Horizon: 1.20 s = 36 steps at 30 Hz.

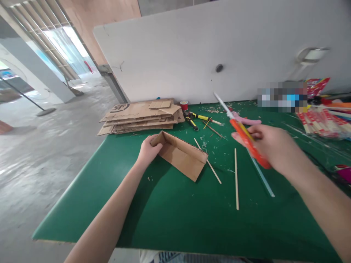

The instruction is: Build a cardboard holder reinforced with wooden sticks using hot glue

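Note:
My left hand (148, 149) is closed on the left end of a small open cardboard box (181, 155), thumb inside its wall. The box is tilted on the green table, its near side low or open. Above the table to the right, my right hand (270, 144) is wrapped round an orange utility knife (251, 143) with a yellow part. Its long pale blade points up and left; motion blurs it a little. One thin wooden stick (214, 171) lies partly behind the box, another wooden stick (236, 179) to its right. A pale blue strip (261, 175) runs beneath my right hand.
Flattened cardboard (137, 113) is stacked at the back left. Beside it are a red spool (184, 105) and black-and-yellow tools (196, 118). A pink curved object (246, 120) lies behind the knife. Packaged sticks (320, 122) crowd the right. A white wall (175, 62) bounds the back.

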### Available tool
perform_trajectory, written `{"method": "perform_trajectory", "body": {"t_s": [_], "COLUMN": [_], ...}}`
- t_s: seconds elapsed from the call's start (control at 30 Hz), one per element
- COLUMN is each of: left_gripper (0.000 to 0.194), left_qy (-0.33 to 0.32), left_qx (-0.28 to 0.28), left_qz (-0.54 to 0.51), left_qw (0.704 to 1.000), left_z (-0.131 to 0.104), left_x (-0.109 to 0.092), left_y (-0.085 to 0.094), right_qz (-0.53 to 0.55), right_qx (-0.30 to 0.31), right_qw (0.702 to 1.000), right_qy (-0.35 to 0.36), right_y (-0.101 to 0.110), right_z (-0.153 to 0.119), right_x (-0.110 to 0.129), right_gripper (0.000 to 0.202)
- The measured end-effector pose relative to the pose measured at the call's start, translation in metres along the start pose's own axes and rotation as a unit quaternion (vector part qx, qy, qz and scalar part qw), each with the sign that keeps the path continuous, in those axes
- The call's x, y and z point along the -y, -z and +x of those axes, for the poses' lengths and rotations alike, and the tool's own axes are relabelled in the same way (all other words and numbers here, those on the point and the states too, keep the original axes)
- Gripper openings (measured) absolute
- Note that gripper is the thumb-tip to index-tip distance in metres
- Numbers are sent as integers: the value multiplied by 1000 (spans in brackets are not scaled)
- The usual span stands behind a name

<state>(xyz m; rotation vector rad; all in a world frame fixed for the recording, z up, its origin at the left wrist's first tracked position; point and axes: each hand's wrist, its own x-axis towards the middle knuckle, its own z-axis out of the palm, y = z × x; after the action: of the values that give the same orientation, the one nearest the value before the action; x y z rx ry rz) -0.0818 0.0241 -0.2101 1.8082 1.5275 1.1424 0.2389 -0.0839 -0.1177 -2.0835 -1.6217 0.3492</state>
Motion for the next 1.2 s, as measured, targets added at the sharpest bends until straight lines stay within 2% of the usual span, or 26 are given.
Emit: {"method": "perform_trajectory", "body": {"t_s": [0.07,0.13,0.23,0.33,0.47,0.63,0.73,0.8,0.93,1.0,1.1,1.2], "left_gripper": [41,37,29,26,25,24,24,24,24,26,26,27], "left_qy": [3,2,-1,2,5,16,32,40,53,55,53,48], "left_qx": [11,10,-7,-25,-19,11,11,17,38,43,46,49], "left_qz": [-8,-13,-15,-22,-47,-89,-133,-159,-198,-213,-222,-225], "left_qw": [1000,1000,1000,999,999,996,991,986,978,974,972,972], "left_z": [-1,-2,-3,-5,-8,-11,-12,-13,-15,-15,-16,-15], "left_x": [-3,-6,-9,-12,-17,-24,-26,-28,-29,-29,-27,-26], "left_y": [-1,-2,-2,-2,-3,-5,-5,-5,-5,-5,-6,-6], "right_qz": [3,-28,-83,-152,-186,-220,-242,-269,-304,-304,-294,-290], "right_qx": [3,13,9,12,50,47,9,8,167,218,248,247], "right_qw": [1000,1000,997,988,981,973,968,960,938,927,923,925], "right_qy": [15,-1,-4,9,34,50,65,76,17,-9,1,9], "right_y": [-16,-34,-57,-70,-77,-73,-63,-54,-38,-36,-38,-41], "right_z": [31,58,90,111,121,105,80,59,18,6,1,2], "right_x": [0,1,5,7,9,11,13,13,8,2,-7,-10], "right_gripper": [36,36,44,48,38,32,33,33,44,43,34,28]}}
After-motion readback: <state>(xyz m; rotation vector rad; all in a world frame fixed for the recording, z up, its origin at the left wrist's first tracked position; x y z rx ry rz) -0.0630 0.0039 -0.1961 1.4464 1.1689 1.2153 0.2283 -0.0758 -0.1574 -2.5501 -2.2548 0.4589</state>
